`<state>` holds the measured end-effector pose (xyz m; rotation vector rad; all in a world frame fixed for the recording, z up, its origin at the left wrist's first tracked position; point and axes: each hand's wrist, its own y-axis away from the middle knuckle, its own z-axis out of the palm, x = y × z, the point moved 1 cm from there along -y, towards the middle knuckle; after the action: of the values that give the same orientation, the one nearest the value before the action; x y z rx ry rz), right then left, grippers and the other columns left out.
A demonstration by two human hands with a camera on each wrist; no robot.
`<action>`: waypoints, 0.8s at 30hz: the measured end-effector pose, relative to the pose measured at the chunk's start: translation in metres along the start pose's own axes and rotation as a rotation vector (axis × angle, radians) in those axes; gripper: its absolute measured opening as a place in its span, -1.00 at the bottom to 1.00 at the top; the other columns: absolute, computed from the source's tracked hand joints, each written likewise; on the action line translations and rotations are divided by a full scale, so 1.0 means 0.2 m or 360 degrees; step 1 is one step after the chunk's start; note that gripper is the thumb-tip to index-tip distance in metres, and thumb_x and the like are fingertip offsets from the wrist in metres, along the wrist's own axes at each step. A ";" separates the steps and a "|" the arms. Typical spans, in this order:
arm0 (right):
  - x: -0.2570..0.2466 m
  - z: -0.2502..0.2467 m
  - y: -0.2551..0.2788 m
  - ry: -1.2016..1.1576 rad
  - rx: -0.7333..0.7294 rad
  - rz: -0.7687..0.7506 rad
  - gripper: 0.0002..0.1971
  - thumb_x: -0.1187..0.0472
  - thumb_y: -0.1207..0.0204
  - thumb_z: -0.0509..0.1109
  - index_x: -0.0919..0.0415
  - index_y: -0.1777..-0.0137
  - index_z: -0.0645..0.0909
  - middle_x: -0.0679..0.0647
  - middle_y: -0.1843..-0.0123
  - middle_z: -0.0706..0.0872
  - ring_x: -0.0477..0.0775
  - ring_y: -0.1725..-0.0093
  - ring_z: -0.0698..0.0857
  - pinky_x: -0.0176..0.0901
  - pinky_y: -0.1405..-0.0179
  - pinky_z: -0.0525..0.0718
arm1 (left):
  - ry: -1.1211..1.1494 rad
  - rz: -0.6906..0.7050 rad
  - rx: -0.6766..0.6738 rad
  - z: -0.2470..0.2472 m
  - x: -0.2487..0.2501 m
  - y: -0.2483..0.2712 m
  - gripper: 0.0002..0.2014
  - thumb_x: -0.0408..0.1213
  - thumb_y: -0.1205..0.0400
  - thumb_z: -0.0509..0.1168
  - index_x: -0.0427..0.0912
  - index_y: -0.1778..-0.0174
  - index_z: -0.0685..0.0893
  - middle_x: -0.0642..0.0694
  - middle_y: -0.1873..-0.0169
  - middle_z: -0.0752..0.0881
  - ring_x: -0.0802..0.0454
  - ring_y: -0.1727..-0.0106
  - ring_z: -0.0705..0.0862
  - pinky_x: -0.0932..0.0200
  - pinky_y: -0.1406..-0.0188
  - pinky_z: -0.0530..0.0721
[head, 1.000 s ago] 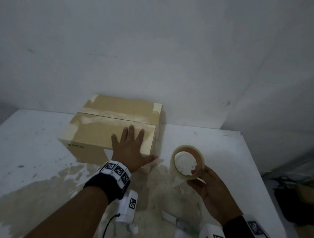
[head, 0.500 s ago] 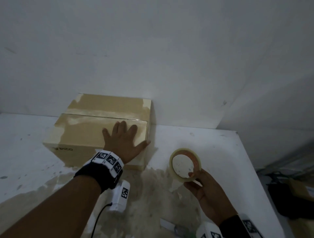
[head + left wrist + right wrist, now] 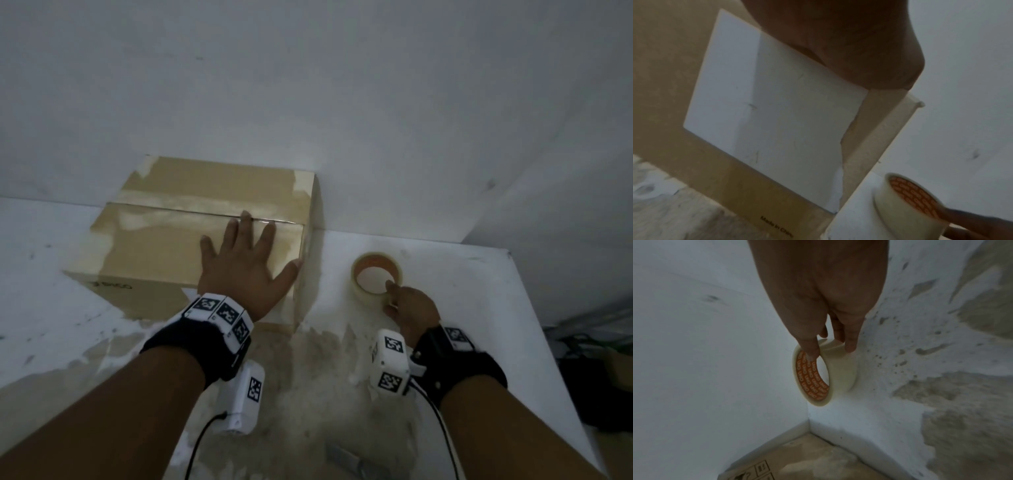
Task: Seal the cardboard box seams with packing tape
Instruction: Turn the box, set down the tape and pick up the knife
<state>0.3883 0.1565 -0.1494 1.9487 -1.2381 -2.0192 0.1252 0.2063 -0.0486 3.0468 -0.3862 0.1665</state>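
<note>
A closed cardboard box point(image 3: 161, 240) stands on the white table against the wall, its top seam running left to right with shiny tape near the right end. My left hand point(image 3: 246, 263) lies flat on the box top, fingers spread, thumb at the right edge. To the right, a roll of clear packing tape point(image 3: 376, 277) with an orange core rests flat on the table. My right hand point(image 3: 404, 305) pinches the roll's near rim, thumb inside the core point(image 3: 812, 352), fingers outside. The roll point(image 3: 908, 199) also shows in the left wrist view beside the box corner point(image 3: 875, 129).
The table point(image 3: 462, 274) is white with worn, brownish patches near me. A grey flat tool, perhaps a cutter point(image 3: 356, 460), lies at the front edge. The table's right edge point(image 3: 548, 342) drops off to dark clutter on the floor. Walls close in behind and to the right.
My right hand has lowered the tape roll from upright in the air down flat onto the table. My left hand has slid further onto the box top, toward the seam.
</note>
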 end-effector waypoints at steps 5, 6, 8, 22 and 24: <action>-0.01 0.05 -0.14 0.0127 0.0017 0.0028 -0.66 0.02 -0.54 0.33 0.26 -0.16 0.60 0.00 0.30 0.58 0.04 0.21 0.63 0.07 -0.28 0.66 | 0.0005 -0.0021 -0.0011 -0.01 0.00 0.00 -0.18 0.43 -0.45 -0.31 0.09 -0.60 -0.08 -0.14 -0.67 -0.16 -0.13 -0.66 -0.12 -0.41 -0.56 -0.11; -0.01 0.06 -0.16 0.0131 0.0030 0.0031 -0.58 0.02 -0.55 0.33 0.35 -0.23 0.59 0.00 0.31 0.58 0.07 0.18 0.64 0.09 -0.29 0.67 | -0.0001 -0.0024 -0.0013 0.00 0.01 0.00 -0.18 0.43 -0.45 -0.31 0.09 -0.60 -0.08 -0.14 -0.67 -0.16 -0.13 -0.66 -0.12 -0.41 -0.57 -0.11; -0.01 0.06 -0.16 0.0174 0.0069 0.0016 -0.55 -0.02 -0.55 0.30 0.37 -0.22 0.61 0.00 0.36 0.57 0.05 0.29 0.61 0.07 -0.18 0.66 | -0.0003 -0.0027 -0.0006 0.00 0.01 0.00 -0.18 0.44 -0.45 -0.32 0.10 -0.59 -0.08 -0.13 -0.67 -0.16 -0.12 -0.66 -0.12 -0.41 -0.57 -0.11; 0.20 -0.27 0.57 0.1384 -0.0280 -0.0325 -0.77 0.11 -0.50 0.41 0.26 0.00 0.77 0.12 -0.06 0.79 0.01 0.00 0.69 -0.28 0.02 0.52 | -0.0008 0.0035 0.0029 -0.01 0.01 0.02 -0.17 0.44 -0.46 -0.26 0.05 -0.59 0.01 -0.17 -0.67 -0.04 -0.19 -0.65 -0.02 -0.44 -0.54 -0.03; 0.29 -0.32 0.65 0.1625 -0.0413 -0.0187 -0.70 0.06 -0.42 0.49 0.27 -0.03 0.74 0.14 -0.13 0.76 0.06 -0.10 0.69 -0.28 0.02 0.54 | -0.0013 0.0052 0.0048 0.00 0.01 0.02 -0.18 0.43 -0.47 -0.25 0.04 -0.59 0.03 -0.19 -0.66 -0.02 -0.21 -0.64 0.00 -0.44 -0.53 -0.01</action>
<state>0.3724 0.0053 -0.1113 2.3878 -0.5742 -0.8367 0.1259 0.2023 -0.0477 3.0732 -0.4381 0.1636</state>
